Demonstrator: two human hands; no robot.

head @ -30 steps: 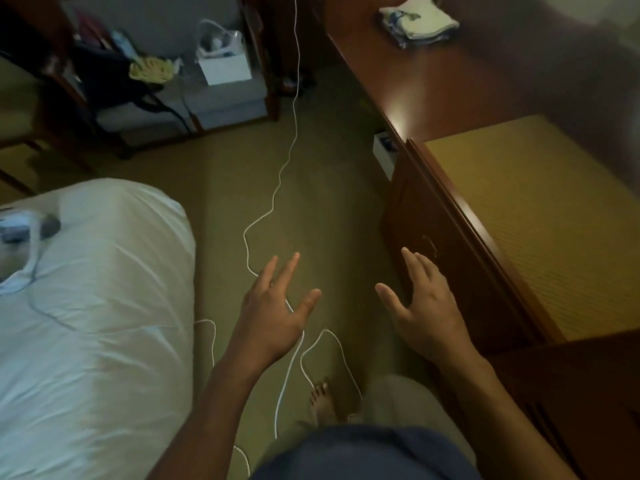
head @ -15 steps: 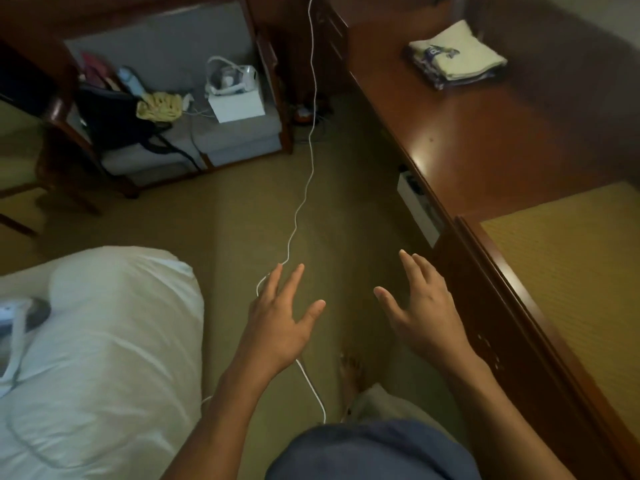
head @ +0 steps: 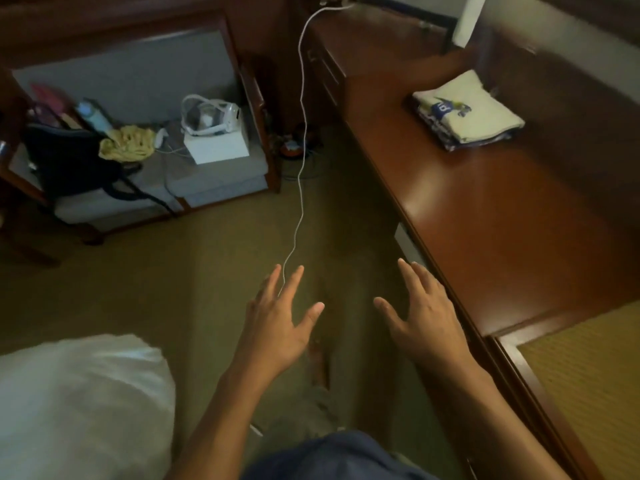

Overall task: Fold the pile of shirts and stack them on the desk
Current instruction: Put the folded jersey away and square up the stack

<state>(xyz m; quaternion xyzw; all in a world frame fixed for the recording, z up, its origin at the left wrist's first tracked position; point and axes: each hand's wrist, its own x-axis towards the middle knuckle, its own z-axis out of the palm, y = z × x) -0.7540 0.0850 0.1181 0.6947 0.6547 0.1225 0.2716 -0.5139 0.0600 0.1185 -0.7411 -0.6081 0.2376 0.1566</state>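
— Where do the folded shirts (head: 467, 110) lie?

— On the wooden desk (head: 485, 220), toward its far end, well apart from both hands. They make a small flat stack, roughly rectangular, sitting askew to the desk edge. Its long axis runs from upper left to lower right. The top shirt is cream cloth with a blue and yellow print facing up; darker cloth edges show under it along the near side.

— And the hands?

— The left hand (head: 277, 323) and right hand (head: 420, 315) both float over the carpet (head: 173, 282), palms down, fingers spread and pointing forward, holding nothing. The right one is just beside the desk's front edge; whether it touches I cannot tell.

— What is the desk like?

— Glossy reddish-brown wood, long and straight-edged, with a soft glare on its top. At its near end sits a panel of woven, straw-coloured matting (head: 588, 386) framed in the same wood.

— Anything else?

— A thin white cable (head: 300, 161) hangs from the desk's far corner and trails across the olive carpet toward the left hand. A white duvet (head: 79, 403), soft and rounded, fills the lower left. On the grey-cushioned wooden chair (head: 214, 181) rest a white box (head: 218, 147), a crumpled yellow cloth (head: 126, 145) and a dark bag (head: 65, 161).
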